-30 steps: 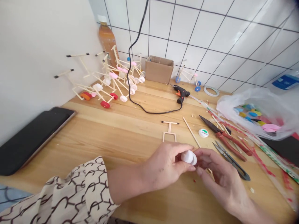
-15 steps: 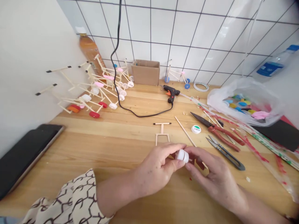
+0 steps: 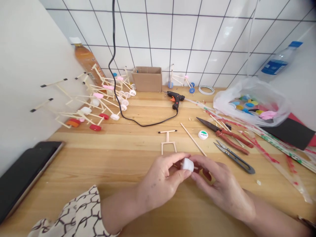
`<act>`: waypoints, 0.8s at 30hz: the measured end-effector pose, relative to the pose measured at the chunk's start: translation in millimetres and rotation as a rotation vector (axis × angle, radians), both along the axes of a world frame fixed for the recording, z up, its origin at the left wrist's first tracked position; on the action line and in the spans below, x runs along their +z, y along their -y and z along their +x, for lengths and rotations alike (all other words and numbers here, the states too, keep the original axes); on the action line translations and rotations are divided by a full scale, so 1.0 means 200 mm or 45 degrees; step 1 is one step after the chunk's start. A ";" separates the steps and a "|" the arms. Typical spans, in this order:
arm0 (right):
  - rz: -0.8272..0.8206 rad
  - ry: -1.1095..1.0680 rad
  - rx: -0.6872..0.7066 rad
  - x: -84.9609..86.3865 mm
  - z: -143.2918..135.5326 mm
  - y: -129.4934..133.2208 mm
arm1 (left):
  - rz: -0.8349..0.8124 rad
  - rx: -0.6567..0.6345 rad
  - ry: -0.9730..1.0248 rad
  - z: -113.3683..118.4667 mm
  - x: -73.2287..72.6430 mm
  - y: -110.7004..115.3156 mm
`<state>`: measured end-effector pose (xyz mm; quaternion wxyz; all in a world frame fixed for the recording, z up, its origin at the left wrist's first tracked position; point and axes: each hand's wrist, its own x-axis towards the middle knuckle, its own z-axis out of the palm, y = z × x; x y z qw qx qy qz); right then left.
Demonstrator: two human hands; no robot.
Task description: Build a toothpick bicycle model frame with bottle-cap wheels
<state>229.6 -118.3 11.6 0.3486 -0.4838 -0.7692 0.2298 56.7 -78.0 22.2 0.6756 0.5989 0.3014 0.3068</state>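
White bottle caps [image 3: 188, 165], pressed together with a thin stick poking out on either side, are between my two hands. The thumb and fingers of my left hand [image 3: 164, 181] pinch them from the left. My right hand [image 3: 221, 184] curls around their right side, its fingertips touching the caps and near the stick's right end. Just behind my left hand lies a small wooden frame [image 3: 168, 142] with a black-tipped crossbar. A loose wooden stick [image 3: 193, 139] and a white cap with a green mark [image 3: 203, 134] lie behind my hands.
Pliers [image 3: 223, 133] and thread snips [image 3: 234, 157] lie right of my hands. A glue gun [image 3: 175, 99] with a black cord, a cardboard box [image 3: 147, 79] and a bag of colored caps [image 3: 251, 102] stand behind. Stick models [image 3: 98, 95] crowd the back left; a phone [image 3: 27, 174] lies left.
The white caps, earlier with a visible gap between them, now sit closed together. The view has shifted slightly, and both hands keep nearly the same pose.
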 end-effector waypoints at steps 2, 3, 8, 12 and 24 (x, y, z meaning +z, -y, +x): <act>-0.017 -0.014 -0.005 -0.01 0.00 0.00 | 0.050 0.032 -0.025 0.00 0.00 0.00; -0.027 -0.020 -0.007 -0.01 -0.01 0.00 | 0.067 0.044 -0.041 0.00 -0.01 0.01; -0.083 -0.046 -0.043 -0.02 -0.02 0.00 | 0.081 0.085 -0.112 0.00 -0.02 0.00; -0.125 -0.100 -0.104 -0.02 -0.02 -0.01 | 0.114 0.085 -0.153 0.01 -0.04 0.00; -0.546 -0.488 -0.051 0.00 -0.01 -0.04 | 0.201 0.139 -0.137 0.01 -0.04 -0.02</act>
